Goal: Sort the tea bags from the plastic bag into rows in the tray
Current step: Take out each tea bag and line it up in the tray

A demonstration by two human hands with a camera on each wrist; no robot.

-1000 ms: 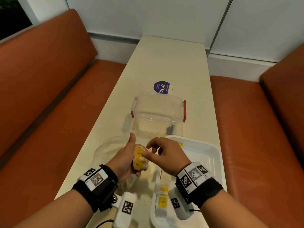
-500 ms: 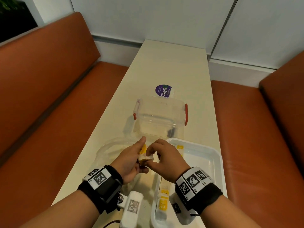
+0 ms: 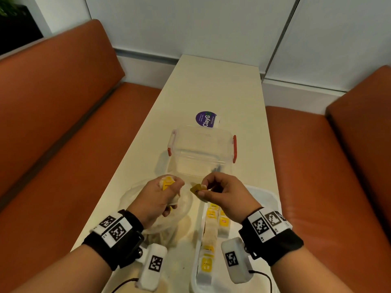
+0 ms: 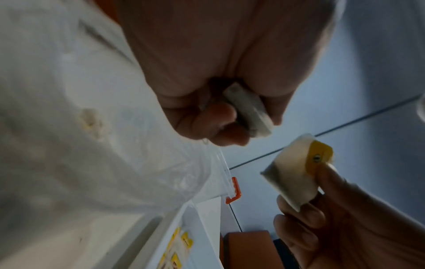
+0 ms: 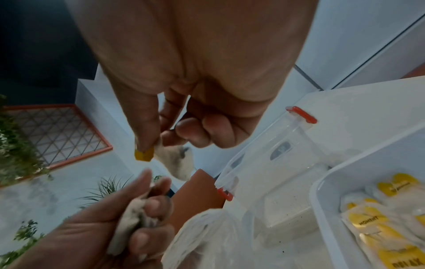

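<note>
Yellow "RELAX" and "MOMENT" tea bags [image 5: 379,234] in white tray [image 5: 322,203]; purple "ClayG" sticker [image 3: 206,119]

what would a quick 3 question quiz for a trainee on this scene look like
1. True or false: the right hand pinches one tea bag by its yellow tag.
2. Where do the sorted bags lie? A) clear box B) white tray C) bench
3. Fill in: the left hand grips a ___ of tea bags over the plastic bag.

Key
1. True.
2. B, the tray; the box holds no bags.
3. Bunch.
</note>
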